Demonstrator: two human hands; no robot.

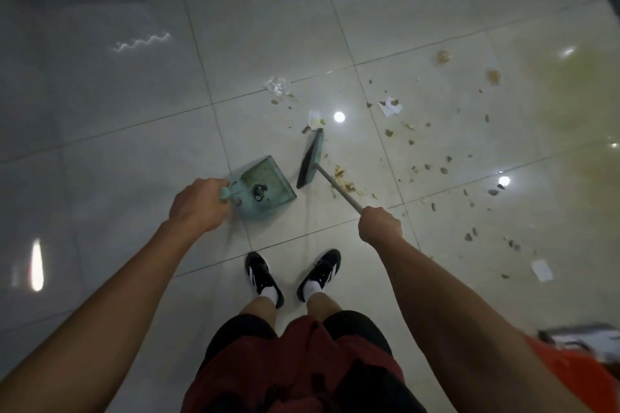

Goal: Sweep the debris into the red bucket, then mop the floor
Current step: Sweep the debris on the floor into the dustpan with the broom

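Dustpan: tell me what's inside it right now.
The dustpan held by the left hand contains a small dark clump near its comb teeth; the rest looks bare. Whatever is under the pan is hidden.

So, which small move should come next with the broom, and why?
Probably the right hand should drag the dark-bristled green broom over the crumb pile beside its handle, toward the pale green plastic dustpan held by the left hand; the pan's mouth faces the broom.
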